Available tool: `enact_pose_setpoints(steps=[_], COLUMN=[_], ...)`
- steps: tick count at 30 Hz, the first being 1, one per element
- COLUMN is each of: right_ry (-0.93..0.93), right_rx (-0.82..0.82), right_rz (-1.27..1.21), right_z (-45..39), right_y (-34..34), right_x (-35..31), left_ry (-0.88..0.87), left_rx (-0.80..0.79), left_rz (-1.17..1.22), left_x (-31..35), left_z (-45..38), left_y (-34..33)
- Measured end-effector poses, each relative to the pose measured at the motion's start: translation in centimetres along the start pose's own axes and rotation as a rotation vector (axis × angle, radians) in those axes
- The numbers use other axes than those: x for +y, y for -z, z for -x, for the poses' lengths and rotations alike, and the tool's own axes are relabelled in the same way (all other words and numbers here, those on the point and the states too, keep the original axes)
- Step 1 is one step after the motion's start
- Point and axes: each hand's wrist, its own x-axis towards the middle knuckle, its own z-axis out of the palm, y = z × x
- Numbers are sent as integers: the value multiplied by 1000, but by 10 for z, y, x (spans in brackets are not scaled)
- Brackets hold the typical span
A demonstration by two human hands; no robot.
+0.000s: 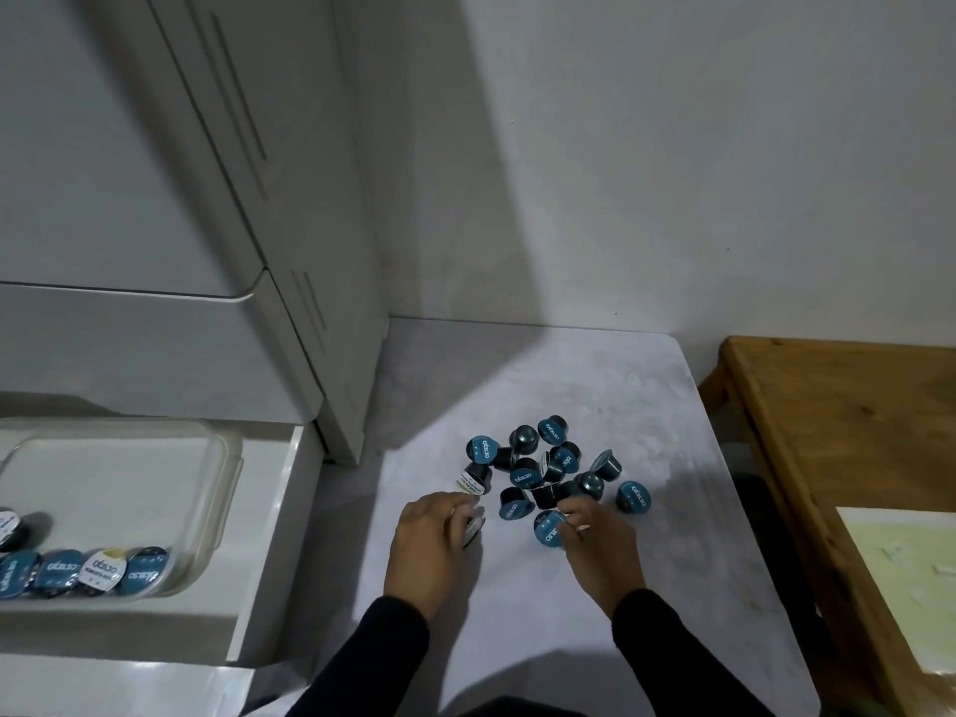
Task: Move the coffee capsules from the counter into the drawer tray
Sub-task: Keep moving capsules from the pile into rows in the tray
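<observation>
Head view: tray (222, 489) holds capsules (77, 566) along its near wall.

Approx 15 capsules (525, 477) on counter (646, 587), 2 hands (432, 551).

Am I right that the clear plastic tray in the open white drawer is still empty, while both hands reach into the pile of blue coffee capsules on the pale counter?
Not quite: the clear plastic tray in the open white drawer is not empty. The head view shows a row of blue-lidded coffee capsules along its near edge. The rest holds: the left hand and right hand are both at the pile of blue coffee capsules on the pale counter.
</observation>
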Motion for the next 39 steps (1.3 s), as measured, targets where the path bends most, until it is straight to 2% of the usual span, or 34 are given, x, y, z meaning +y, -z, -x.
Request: enact_pose_setpoints(steps=[10,13,18,20,23,31,36,39], right_ry=[-97,-101,23,57,76,206,307,366], right_rx=[-42,-53,-46,-50,-114,-180,-302,-374], right_rz=[-239,-293,-328,-420,-554,-490,-470,-461], right_z=[7,11,9,8,11,21,39,53], right_y=[1,2,17,25,40,46,17,-13], right_x=[-3,-7,-30,-44,-75,-152,-207,-241], left_ry=[50,99,97,77,17,-119,-126,-141], left_rx=[-50,-26,-1,14,20,14,-31,-56], left_rz=[17,94,260,314,362,346,251,115], left_x=[-5,-2,11,20,35,43,6,-34], left_z=[1,3,3,1,-2,-4,-4,-5], left_y=[3,8,22,33,60,167,242,288])
